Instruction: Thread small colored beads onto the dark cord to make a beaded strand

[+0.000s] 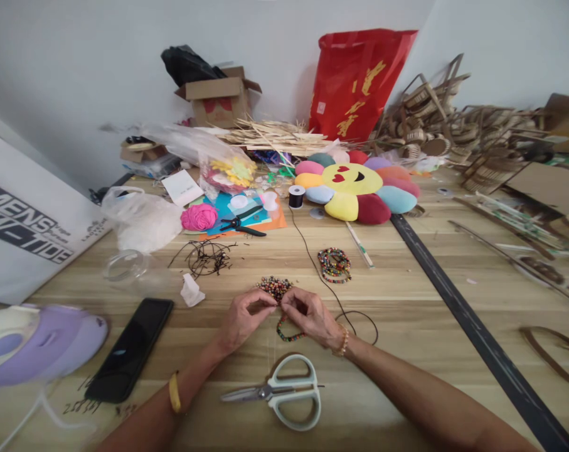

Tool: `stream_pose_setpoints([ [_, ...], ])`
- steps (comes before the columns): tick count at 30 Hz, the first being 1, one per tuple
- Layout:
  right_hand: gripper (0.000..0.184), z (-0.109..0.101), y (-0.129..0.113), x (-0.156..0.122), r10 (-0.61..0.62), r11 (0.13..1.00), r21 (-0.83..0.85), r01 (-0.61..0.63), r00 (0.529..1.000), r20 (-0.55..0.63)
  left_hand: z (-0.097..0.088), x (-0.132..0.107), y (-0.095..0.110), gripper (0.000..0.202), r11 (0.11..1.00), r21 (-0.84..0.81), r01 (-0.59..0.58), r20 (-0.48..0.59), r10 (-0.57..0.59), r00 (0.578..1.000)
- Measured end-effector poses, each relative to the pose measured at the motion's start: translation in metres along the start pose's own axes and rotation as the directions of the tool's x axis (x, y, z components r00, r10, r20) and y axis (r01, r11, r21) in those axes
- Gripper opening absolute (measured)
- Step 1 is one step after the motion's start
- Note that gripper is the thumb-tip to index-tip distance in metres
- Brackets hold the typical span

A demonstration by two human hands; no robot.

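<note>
My left hand [249,317] is closed in a pinch, thumb and forefinger together; whatever sits between the tips is too small to make out. Almost touching it, my right hand [311,316] pinches as well. A short string of multicoloured beads [291,338] loops below the right fingers and seems to hang from them. Just beyond the fingertips lies a pile of loose coloured beads [273,286]. White-handled scissors [284,392] rest nearer me, blades pointing left. Farther off on the right is a coiled strand of beads [334,265].
A spool of black cord [296,196] trails its line past my right hand. To the left lie a black phone [130,349], black cord scraps [209,257] and pliers [241,221]. A flower-shaped cushion [357,187] sits behind; a dark strip [472,314] crosses the right side.
</note>
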State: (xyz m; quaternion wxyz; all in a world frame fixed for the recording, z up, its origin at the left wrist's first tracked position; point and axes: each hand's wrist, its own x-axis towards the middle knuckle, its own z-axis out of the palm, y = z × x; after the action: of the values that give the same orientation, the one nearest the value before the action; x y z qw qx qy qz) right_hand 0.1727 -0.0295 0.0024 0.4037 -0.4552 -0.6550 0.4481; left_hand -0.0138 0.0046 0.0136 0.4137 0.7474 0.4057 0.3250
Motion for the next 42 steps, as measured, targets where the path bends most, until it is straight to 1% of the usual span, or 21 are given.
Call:
stream_pose_setpoints([
  [7, 0.014, 0.0, 0.003, 0.001, 0.003, 1.0, -0.026, -0.003, 1.0, -0.001, 0.001, -0.001, -0.002, 0.006, 0.997, -0.065, 0.037, 0.012, -0.036, 0.999],
  [20, 0.014, 0.0, 0.0, 0.001, 0.0, 1.0, -0.01, 0.0, 0.999, 0.041, 0.001, -0.001, 0.0, 0.007, 0.993, -0.085, 0.083, 0.045, -0.079, 0.996],
  [23, 0.015, 0.0, 0.0, 0.0, 0.008, 1.0, -0.004, -0.008, 0.999, 0.048, 0.002, -0.001, -0.002, 0.008, 0.99, -0.095, 0.104, 0.06, -0.099, 0.993],
  [27, 0.018, -0.001, -0.001, 0.001, 0.017, 1.0, 0.019, -0.018, 0.998, 0.055, 0.003, -0.002, -0.004, 0.012, 0.975, -0.167, 0.147, 0.069, -0.137, 0.988],
  [31, 0.019, -0.001, -0.004, 0.0, 0.008, 1.0, 0.025, -0.009, 0.998, 0.059, 0.0, 0.0, -0.001, 0.013, 0.965, -0.185, 0.185, 0.076, -0.173, 0.982],
  [33, 0.018, -0.002, -0.006, 0.0, 0.0, 1.0, 0.02, -0.001, 0.999, 0.035, -0.001, 0.0, 0.002, 0.012, 0.973, -0.154, 0.175, 0.079, -0.164, 0.983],
  [35, 0.017, -0.002, -0.007, -0.001, -0.024, 1.0, 0.02, 0.024, 1.0, 0.013, -0.002, 0.001, 0.005, 0.012, 0.984, -0.108, 0.139, 0.081, -0.13, 0.988],
  [38, 0.015, -0.002, -0.007, 0.0, -0.071, 0.997, 0.006, 0.071, 0.997, 0.019, -0.002, 0.0, 0.007, 0.013, 0.994, -0.064, 0.086, 0.087, -0.08, 0.993],
  [42, 0.009, -0.001, -0.002, 0.0, -0.087, 0.995, -0.042, 0.088, 0.996, 0.031, -0.002, -0.001, 0.007, 0.014, 0.994, -0.069, 0.087, 0.069, -0.082, 0.994],
])
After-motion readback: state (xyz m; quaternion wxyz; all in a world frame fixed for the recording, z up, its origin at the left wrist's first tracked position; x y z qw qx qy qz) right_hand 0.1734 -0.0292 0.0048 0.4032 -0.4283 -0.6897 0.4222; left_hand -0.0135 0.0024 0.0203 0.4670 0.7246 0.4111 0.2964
